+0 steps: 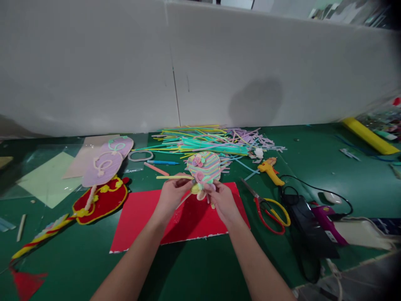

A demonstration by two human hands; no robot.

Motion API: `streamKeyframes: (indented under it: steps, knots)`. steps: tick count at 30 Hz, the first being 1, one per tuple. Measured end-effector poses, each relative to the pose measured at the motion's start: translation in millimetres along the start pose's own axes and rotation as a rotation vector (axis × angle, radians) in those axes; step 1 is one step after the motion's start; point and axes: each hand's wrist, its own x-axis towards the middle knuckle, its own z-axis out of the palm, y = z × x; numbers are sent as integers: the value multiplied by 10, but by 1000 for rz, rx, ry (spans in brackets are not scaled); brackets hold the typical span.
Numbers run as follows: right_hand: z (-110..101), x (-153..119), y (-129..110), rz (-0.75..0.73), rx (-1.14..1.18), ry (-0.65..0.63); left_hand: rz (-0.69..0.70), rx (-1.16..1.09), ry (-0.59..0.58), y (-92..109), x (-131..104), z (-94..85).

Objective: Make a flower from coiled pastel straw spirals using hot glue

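Observation:
A round, pastel-striped craft fan (pixel 210 163) with small coloured flowers on its face is held up between my two hands, over a red board (pixel 138 215). My left hand (pixel 173 193) pinches its left lower side, and a pale yellow strip (pixel 167 177) sticks out leftward from those fingers. On the other side, the fingers of my right hand (pixel 222 198) close on the lower right edge near the flowers. Several petal-like pieces (pixel 201 195) hang at the bottom between my hands. The fingertips partly hide the fan's lower part.
Behind lies a heap of pastel pipe cleaners (pixel 209 144). Scissors (pixel 269 213), a yellow glue gun (pixel 271 171) and a black cable are on the right. Finished fans, one lilac (pixel 106 161) and one red (pixel 105 200), lie left beside a blue pen (pixel 163 162). A grey partition (pixel 125 67) rises behind.

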Motion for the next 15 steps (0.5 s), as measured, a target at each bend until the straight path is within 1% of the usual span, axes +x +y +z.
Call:
streamKeyframes:
  steps: [4, 8, 11, 15]
  knots:
    - [-36, -3, -24, -4, 16, -51, -44, -40, -12, 39, -8, -1]
    - [-53, 3, -32, -10, 62, -84, -64, -96, 2, 38, -6, -7]
    - [-62, -9, -59, 17, 63, -102, -69, -88, -9, 6, 16, -32]
    - [-116, -21, -96, 72, 40, -164, -71, -44, -42, -27, 52, -49]
